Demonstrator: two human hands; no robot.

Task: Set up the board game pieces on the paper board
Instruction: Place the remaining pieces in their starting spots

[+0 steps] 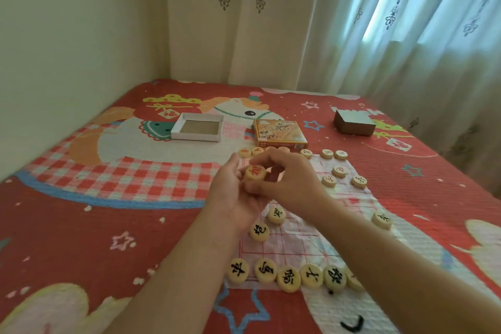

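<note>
Head view. The paper board (298,230) lies on a red patterned bedspread (108,211), partly hidden by both forearms.

At the board's 6 o'clock edge a row of black-marked discs (288,279) is laid; six are counted, and the remainder is hidden by the right forearm. Three more black discs are seen further in.

At the 12 o'clock edge a far row (327,154) is partly filled, and three discs (339,171) are placed toward 2 o'clock.

A red-marked disc (255,172) is held above the 11 o'clock area. The left hand (233,198) is cupped under it with fingers curled. The right hand (292,182) pinches its edge.

Setup is judged well advanced; the far side is left to finish.

Beyond the board, a white tray (198,127) is noted at 11 o'clock, the game box (279,133) at 12, and a grey box (353,123) at 1.
</note>
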